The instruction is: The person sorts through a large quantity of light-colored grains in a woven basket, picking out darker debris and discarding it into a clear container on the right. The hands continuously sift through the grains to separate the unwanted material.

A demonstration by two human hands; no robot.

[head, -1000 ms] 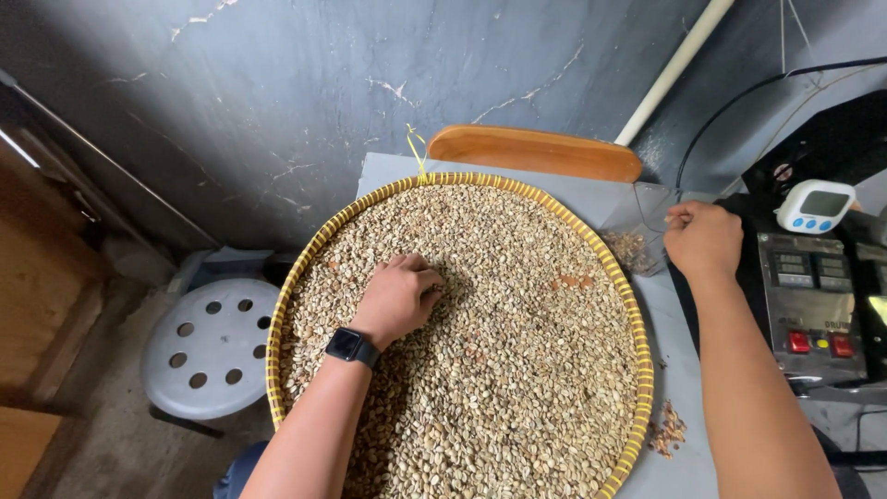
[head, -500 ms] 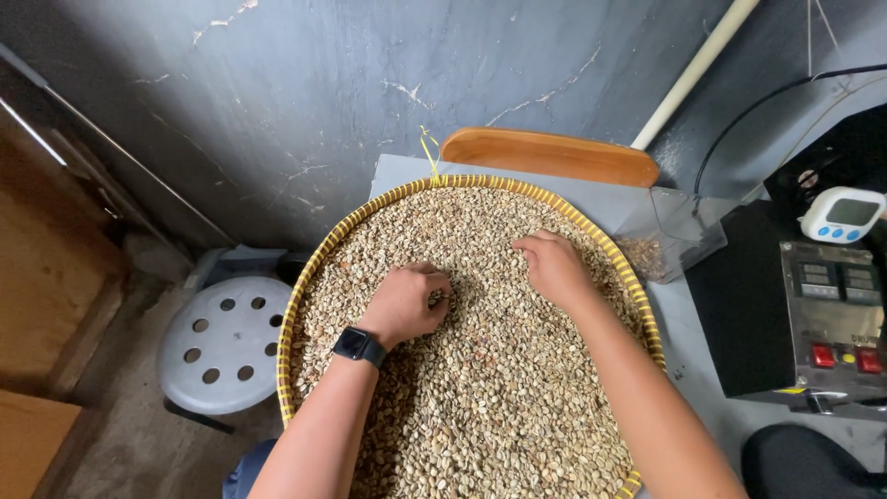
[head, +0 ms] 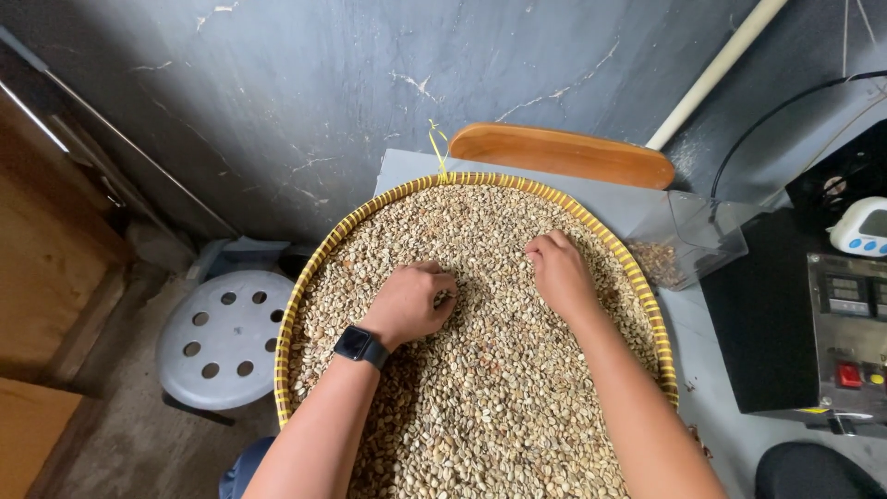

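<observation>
Both hands rest on the beans [head: 480,407] in the tray [head: 294,305]. The left hand [head: 411,300] is curled, the right hand [head: 559,273] pinching; what they hold is hidden. The beans look light and loose, best picked singly.

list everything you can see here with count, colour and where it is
woven tray: one, yellow rim, round, centre of the grey table
beans: too many to count, pale beige, filling the tray
clear plastic container: one, see-through, a few beans inside, right of the tray
wooden board: one, orange-brown, behind the tray
stool: one, grey-white with holes, on the floor left of the tray
control box: one, metal with red button, far right
timer: one, white, above the box
pipe: one, white, against the dark wall
watch: one, black, left wrist
left hand: curled, on the beans
right hand: fingers down on the beans
</observation>
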